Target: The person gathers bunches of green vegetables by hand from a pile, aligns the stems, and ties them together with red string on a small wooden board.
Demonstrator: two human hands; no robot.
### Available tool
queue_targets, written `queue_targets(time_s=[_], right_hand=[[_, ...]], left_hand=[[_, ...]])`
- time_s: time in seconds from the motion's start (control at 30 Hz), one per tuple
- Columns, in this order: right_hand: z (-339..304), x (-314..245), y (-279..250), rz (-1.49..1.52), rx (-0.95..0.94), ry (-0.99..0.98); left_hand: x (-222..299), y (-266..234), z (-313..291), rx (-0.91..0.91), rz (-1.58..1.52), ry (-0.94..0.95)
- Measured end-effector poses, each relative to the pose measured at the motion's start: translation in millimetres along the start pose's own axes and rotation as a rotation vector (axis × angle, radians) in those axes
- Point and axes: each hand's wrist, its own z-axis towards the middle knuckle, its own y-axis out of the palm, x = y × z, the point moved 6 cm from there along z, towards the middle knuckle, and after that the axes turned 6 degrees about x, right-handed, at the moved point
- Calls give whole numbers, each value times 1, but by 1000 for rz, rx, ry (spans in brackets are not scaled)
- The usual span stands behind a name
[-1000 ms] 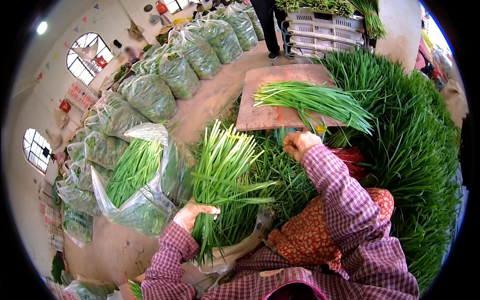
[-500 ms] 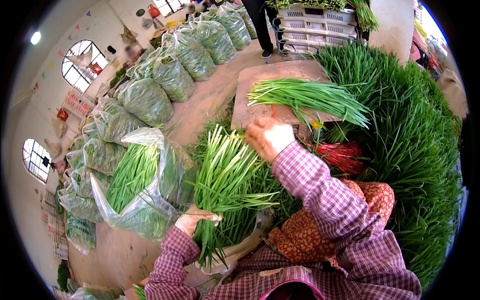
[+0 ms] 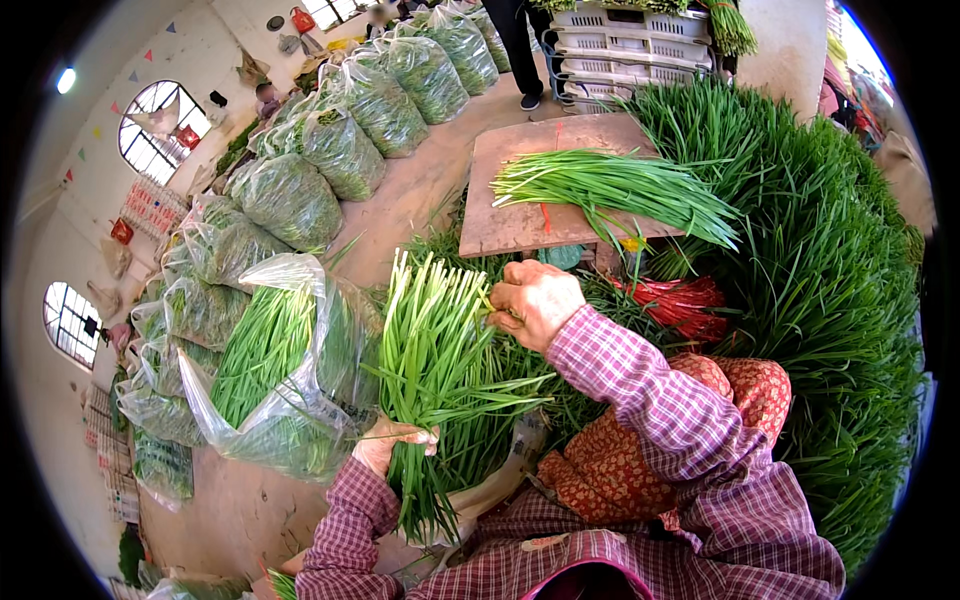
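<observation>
My left hand (image 3: 392, 442) grips a bunch of green garlic chives (image 3: 430, 360) around its lower, leafy part, with the pale stem ends pointing up and away from me. At the right edge of those stem ends, my right hand (image 3: 540, 302) has its fingers pinched together; a bit of stem or leaf seems to be between them, too small to make out. Beyond it, another bunch of chives (image 3: 610, 185) lies across a square board (image 3: 490, 235), with a red tie (image 3: 546, 217) beneath it. Red tie strips (image 3: 685, 308) lie in a bundle near my knee.
A large heap of chives (image 3: 820, 330) rises on my right. To the left stands an opened clear bag of chives (image 3: 300, 430), with rows of filled bags (image 3: 290, 205) behind. Stacked white crates (image 3: 635, 50) and a standing person's legs (image 3: 520, 50) are at the back.
My right hand has come slightly nearer and its fingers, blurred before, now show pinched at the stem ends. The held bunch stands a little more upright; my left hand keeps its grip.
</observation>
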Motion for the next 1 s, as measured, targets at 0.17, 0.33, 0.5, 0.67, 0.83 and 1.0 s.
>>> queue_targets(time_s=[0.17,0.33,0.5,0.67,0.83,1.0], right_hand=[[3,45,-11,-247,112,109],[-2,54,-28,-217,-58,242],[10,9,-16,7,-147,152],[8,2,14,4,-215,146],[5,9,30,162,-206,162],[9,17,16,-105,-8,93]], left_hand=[[-2,5,1,-78,-33,41],[-11,-10,4,-140,-73,53],[-9,-3,11,-193,-57,113],[-9,1,14,-260,2,70],[-6,8,14,-264,11,89],[2,17,4,-217,2,113]])
